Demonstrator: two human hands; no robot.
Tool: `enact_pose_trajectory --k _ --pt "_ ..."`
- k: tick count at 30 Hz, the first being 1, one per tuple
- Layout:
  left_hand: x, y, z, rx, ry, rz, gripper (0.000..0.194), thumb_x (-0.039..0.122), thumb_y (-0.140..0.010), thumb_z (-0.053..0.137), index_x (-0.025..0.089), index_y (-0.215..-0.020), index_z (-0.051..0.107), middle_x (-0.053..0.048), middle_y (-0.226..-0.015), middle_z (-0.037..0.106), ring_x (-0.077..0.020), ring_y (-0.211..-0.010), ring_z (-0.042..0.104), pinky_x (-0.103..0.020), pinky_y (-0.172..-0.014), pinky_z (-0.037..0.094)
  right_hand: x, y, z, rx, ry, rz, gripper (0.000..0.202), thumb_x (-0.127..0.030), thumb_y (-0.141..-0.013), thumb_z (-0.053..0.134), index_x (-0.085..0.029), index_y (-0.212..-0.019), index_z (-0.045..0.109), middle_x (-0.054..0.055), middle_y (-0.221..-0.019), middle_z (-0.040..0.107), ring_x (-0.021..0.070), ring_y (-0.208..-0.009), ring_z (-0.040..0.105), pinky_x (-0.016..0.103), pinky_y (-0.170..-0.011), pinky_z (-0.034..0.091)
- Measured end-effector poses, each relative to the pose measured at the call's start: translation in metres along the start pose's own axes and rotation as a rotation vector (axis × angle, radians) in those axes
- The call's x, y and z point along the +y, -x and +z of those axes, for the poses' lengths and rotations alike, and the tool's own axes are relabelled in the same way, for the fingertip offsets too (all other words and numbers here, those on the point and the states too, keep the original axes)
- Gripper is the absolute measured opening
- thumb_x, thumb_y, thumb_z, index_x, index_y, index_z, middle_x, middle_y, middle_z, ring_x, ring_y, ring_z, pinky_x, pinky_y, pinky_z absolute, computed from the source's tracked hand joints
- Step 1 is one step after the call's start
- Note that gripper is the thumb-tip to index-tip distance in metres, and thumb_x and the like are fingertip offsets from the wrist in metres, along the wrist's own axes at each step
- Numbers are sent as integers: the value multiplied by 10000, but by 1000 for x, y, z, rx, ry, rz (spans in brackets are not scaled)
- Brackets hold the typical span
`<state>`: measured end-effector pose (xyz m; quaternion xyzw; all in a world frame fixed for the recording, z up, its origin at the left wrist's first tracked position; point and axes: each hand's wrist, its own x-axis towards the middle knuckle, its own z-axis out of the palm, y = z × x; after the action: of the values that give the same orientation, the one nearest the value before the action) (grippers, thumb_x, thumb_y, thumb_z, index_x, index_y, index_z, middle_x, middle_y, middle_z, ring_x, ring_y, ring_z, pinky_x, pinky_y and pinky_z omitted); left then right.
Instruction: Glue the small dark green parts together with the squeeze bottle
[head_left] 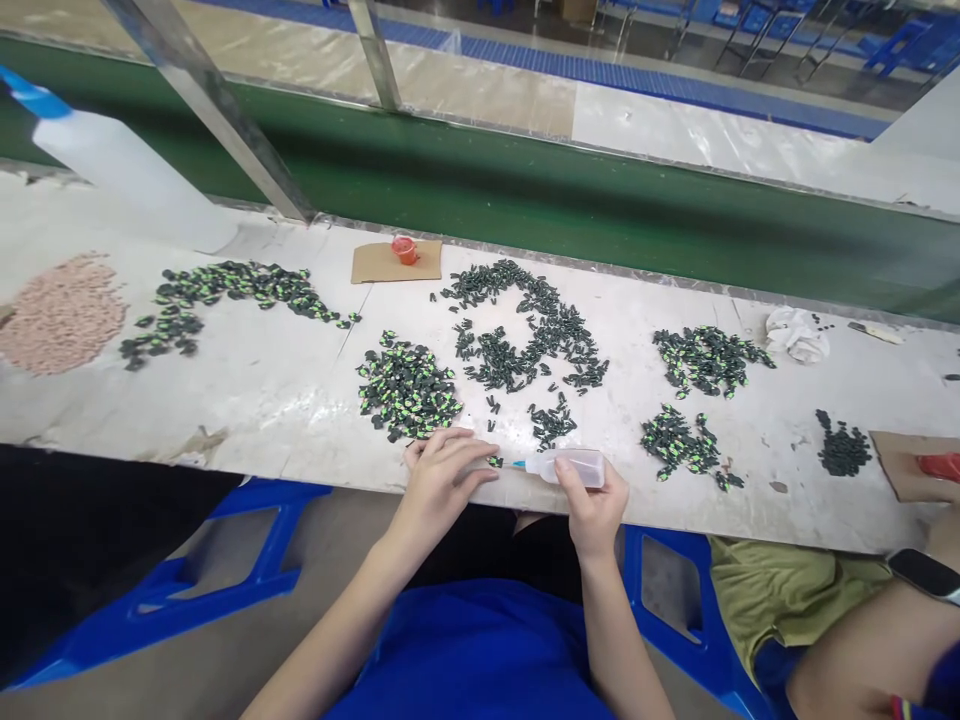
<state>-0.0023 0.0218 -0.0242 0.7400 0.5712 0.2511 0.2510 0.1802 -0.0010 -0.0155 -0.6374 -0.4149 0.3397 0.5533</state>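
My right hand (598, 505) is wrapped round a small translucent squeeze bottle (585, 467), which lies nearly level with its thin blue-tipped nozzle pointing left. The nozzle tip reaches a small dark green piece with bright green marks (495, 461). That piece is pinched at the fingertips of my left hand (448, 472), over the front edge of the table. Just beyond my left hand lies a heap of similar dark and bright green pieces (409, 388). A little pile of narrow dark green pieces (552, 422) sits behind the bottle.
Narrow dark pieces (551, 330) spread across the table (262, 410). A red pot (405, 250) stands on cardboard (367, 265). A large white bottle (135, 180) and pinkish pieces (64, 315) are at left. Another person's arm (877, 620) is at right, near crumpled tissue (797, 335).
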Motion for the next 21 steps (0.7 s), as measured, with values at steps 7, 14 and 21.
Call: enact_pose_trajectory --k 7,14,21 --pt "-2 -3 2 45 64 -72 191 230 -812 654 266 -999 672 6 -841 760 -234 -1021 625 -410 -882 303 2 -1 6 -53 83 -43 192 -350 -734 689 -167 -677 671 13 -600 658 153 -543 588 256 -512 470" --pt "-3 -3 3 65 57 -64 142 225 -790 683 265 -926 686 17 -798 760 -236 -1001 640 -416 -887 292 4 0 6 -67 110 -47 206 -359 -748 679 -164 -680 672 9 -598 655 150 -539 582 253 -509 463" --pt "-2 -5 -1 43 43 -55 122 236 -786 687 269 -903 692 11 -828 761 -236 -998 641 -421 -895 294 5 -1 7 -71 149 -46 222 -372 -750 678 -162 -680 671 7 -592 649 144 -528 568 250 -502 456"
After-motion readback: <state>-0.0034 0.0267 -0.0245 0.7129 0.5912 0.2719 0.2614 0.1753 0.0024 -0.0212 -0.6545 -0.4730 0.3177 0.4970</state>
